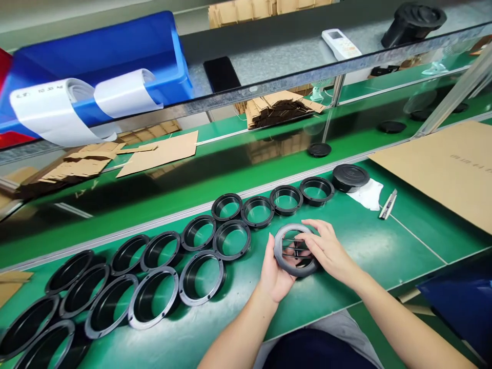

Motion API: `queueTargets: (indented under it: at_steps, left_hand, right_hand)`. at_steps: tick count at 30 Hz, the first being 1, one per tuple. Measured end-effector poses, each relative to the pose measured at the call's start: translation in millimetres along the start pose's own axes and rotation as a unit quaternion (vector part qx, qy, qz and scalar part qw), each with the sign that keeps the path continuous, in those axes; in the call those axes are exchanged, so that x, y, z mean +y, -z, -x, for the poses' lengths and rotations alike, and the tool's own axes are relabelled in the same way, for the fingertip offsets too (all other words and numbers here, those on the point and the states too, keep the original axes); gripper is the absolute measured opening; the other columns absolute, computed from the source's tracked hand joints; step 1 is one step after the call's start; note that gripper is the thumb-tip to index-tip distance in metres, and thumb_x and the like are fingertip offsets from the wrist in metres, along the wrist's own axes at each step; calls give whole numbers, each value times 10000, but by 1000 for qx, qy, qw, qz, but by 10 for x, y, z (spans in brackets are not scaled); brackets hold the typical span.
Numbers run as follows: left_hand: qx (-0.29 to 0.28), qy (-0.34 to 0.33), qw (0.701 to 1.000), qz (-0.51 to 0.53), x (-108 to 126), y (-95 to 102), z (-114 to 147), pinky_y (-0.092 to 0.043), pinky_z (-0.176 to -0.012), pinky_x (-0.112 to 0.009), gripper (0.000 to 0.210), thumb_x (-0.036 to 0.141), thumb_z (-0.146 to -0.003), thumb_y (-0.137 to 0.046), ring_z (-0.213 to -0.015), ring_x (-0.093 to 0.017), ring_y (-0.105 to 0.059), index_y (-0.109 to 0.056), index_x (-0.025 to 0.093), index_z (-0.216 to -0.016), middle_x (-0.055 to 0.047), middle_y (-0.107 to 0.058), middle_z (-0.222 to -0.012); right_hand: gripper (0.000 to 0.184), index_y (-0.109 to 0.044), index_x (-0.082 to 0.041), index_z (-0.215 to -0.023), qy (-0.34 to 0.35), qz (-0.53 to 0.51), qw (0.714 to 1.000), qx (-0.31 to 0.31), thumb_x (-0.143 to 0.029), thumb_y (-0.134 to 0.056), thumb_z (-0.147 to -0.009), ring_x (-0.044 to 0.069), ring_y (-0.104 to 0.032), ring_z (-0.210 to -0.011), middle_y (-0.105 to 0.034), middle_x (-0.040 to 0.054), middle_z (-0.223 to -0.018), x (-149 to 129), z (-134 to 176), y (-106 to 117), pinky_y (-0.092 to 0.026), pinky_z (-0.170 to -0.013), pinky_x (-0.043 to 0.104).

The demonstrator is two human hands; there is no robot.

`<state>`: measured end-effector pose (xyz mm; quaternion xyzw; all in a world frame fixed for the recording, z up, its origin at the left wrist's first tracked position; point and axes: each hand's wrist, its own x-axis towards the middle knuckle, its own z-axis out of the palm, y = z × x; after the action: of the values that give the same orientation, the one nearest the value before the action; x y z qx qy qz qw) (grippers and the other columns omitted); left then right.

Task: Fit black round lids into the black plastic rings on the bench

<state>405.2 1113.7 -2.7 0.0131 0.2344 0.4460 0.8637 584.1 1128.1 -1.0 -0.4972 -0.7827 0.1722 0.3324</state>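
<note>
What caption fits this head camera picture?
Both hands, left hand and right hand, hold a black ring over a green table.

black rings (202, 277), green table (384, 246)

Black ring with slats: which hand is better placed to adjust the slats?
Right hand: its fingers lie across the slats of the black ring. The left hand cradles the rim from below.

Bright even overhead light; soft shadows; glare on shelf edge (292, 77); wide-angle bending at edges; slight blur.
</note>
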Motion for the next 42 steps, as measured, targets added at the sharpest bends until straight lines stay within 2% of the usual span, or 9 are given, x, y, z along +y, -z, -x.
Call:
queueTargets:
  at_steps: [5, 16, 21, 24, 28, 31, 34, 37, 42]
  left_hand:
    - [33, 9, 999, 17, -14, 5, -17, -413, -1070, -522, 440, 592, -882, -577, -1144, -319, -625, -655, 205, -1077, -77, -704, -1066]
    - [13, 29, 1000, 2, 60, -6, -10, -471, -1015, -507, 671, 674, -888, -481, -1097, -317, -643, -590, 135, -1272, -155, -676, -1221]
    - [29, 15, 999, 7, 47, -25, 4, -436, -1084, -427, 619, 626, -932, -442, -1206, -270, -600, -616, 132, -1263, -127, -689, -1240]
    - [16, 17, 1000, 6, 2, -9, -3, -377, -1142, -400, 607, 581, -967, -398, -1323, -260, -515, -597, 119, -1307, -121, -656, -1311]
    - [-14, 30, 999, -32, -88, 39, -32, -347, -1161, -440, 631, 600, -960, -392, -1376, -299, -457, -585, 138, -1344, -138, -631, -1342]
    - [-28, 7, 999, -41, -123, 48, -43, -377, -1124, -494, 613, 598, -957, -403, -1383, -312, -447, -448, 253, -1462, -117, -543, -1448]
    - [-30, 2, 998, -47, -97, 69, -51, -415, -1058, -548, 707, 662, -916, -436, -1347, -332, -484, -204, 413, -1535, -107, -458, -1517]
    - [-35, 28, 997, -55, -36, 156, -83, -422, -1045, -503, 839, 687, -885, -476, -1282, -327, -549, -109, 350, -1560, -172, -457, -1500]
    - [-65, 55, 996, -42, 23, 340, -172, -408, -1056, -479, 936, 630, -879, -549, -1238, -326, -589, -35, 264, -1570, -198, -527, -1436]
  right_hand:
    - [422, -736, -298, -1088, -42, -66, 996, -33, -445, -346, -1021, 295, -326, -1356, -484, 77, -1399, 38, -4, -6, -404, -1119, 548]
    - [454, -641, -323, -1286, -99, -192, 976, -13, -465, -294, -1032, 254, -385, -1375, -490, 69, -1419, 11, 49, 26, -328, -1187, 530]
    - [458, -540, -364, -1400, 37, -77, 995, -47, -524, -413, -991, 315, -273, -1453, -393, 56, -1541, 1, 123, 23, -292, -1185, 605]
    - [734, -359, -324, -1524, 145, 11, 983, -115, -576, -612, -883, 353, -215, -1483, -302, 101, -1601, -35, 134, 45, -167, -1211, 646]
    - [1108, -177, -278, -1582, 110, 22, 980, -165, -675, -736, -710, 441, -134, -1486, -54, 190, -1643, -56, 79, 57, -244, -1159, 674]
    - [1217, -145, -290, -1584, 85, -3, 978, -190, -575, -820, -612, 429, -200, -1459, -171, 184, -1593, 57, -119, 124, -360, -1120, 607]
    - [1121, -177, -273, -1579, 30, 50, 995, -77, -515, -783, -668, 400, -245, -1429, -228, 181, -1543, 349, -565, 321, -351, -1128, 579]
    - [985, -279, -208, -1556, -29, 155, 987, 3, -587, -699, -751, 411, -319, -1364, -313, 216, -1475, 734, -1087, 517, -341, -1116, 590]
    - [952, -387, -170, -1516, -28, 240, 967, -77, -713, -623, -771, 402, -429, -1293, -420, 234, -1426, 1163, -1414, 491, -389, -1085, 545]
